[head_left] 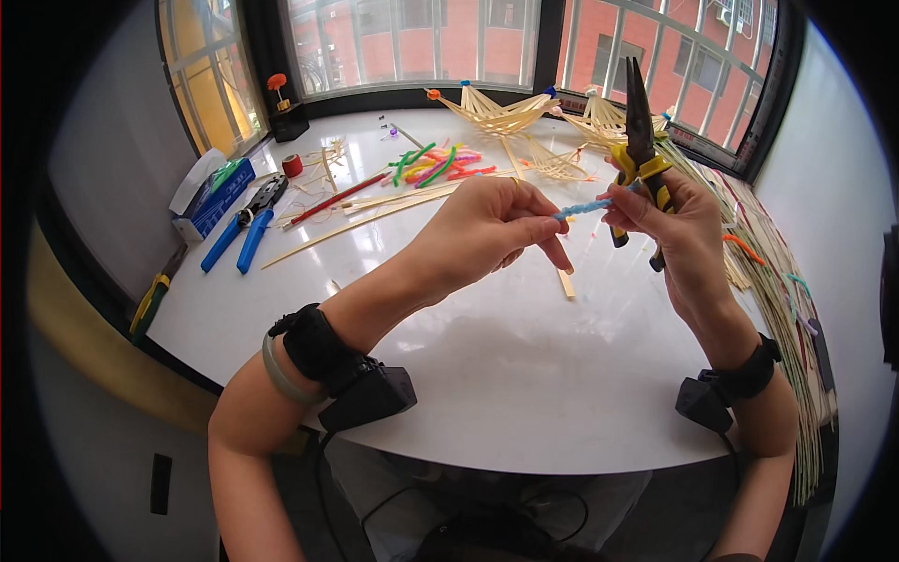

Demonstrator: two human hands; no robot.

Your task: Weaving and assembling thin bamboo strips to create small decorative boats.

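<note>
A short, twisted light-blue pipe cleaner (586,208) stretches between my two hands above the table. My left hand (482,229) pinches its left end between thumb and fingers. The thumb and forefinger of my right hand (691,225) grip the other end. That same hand also holds long-nose pliers (641,126) with yellow and black handles, the closed jaws pointing up and away from me. Below the fingers of my left hand, a flat pale strip (567,285) shows against the white tabletop (487,375).
Bright pipe cleaners (435,164) lie in a pile near the table's middle. Woven pale-strip pieces (496,114) stand by the window. Blue-handled pliers (245,225) and a blue box (213,197) sit at left. Long thin strips (782,281) run down the right edge.
</note>
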